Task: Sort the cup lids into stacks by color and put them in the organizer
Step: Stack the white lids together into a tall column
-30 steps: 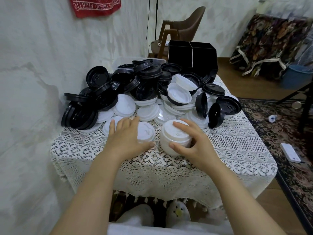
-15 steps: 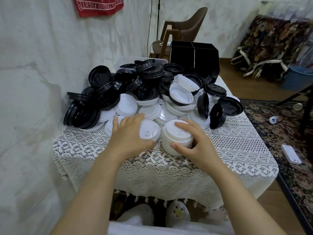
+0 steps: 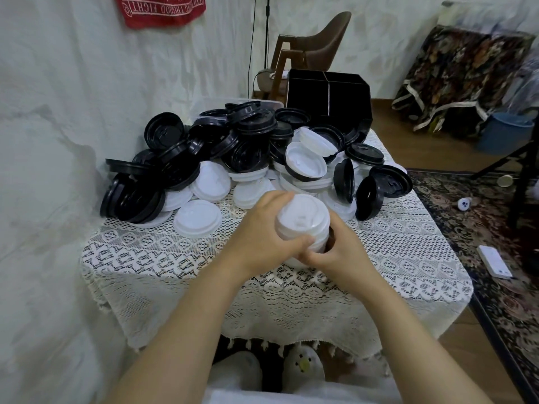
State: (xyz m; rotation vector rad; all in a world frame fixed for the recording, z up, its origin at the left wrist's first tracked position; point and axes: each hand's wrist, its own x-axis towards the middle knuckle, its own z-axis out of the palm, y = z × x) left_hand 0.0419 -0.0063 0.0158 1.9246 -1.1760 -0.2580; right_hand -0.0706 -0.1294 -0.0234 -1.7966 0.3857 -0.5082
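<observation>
A stack of white lids (image 3: pixel 303 225) stands near the middle of the table. My left hand (image 3: pixel 262 231) grips a white lid at the top of that stack, thumb across its front. My right hand (image 3: pixel 341 246) grips the lower part of the stack from the right. Behind them lies a big mixed pile of black lids (image 3: pixel 233 147) and white lids (image 3: pixel 211 180). One white lid (image 3: pixel 197 218) lies alone at the front left. The black organizer (image 3: pixel 328 97) stands at the table's far edge.
A lace cloth (image 3: pixel 262 293) covers the small table, which sits against the wall on the left. A chair (image 3: pixel 309 51) stands behind the organizer. On the patterned rug to the right lie a white box (image 3: pixel 494 261) and a small white object (image 3: pixel 463 203).
My left hand picked up a white lid from the cloth at the left and brought it right onto the top of the stack. My right hand stayed on the stack.
</observation>
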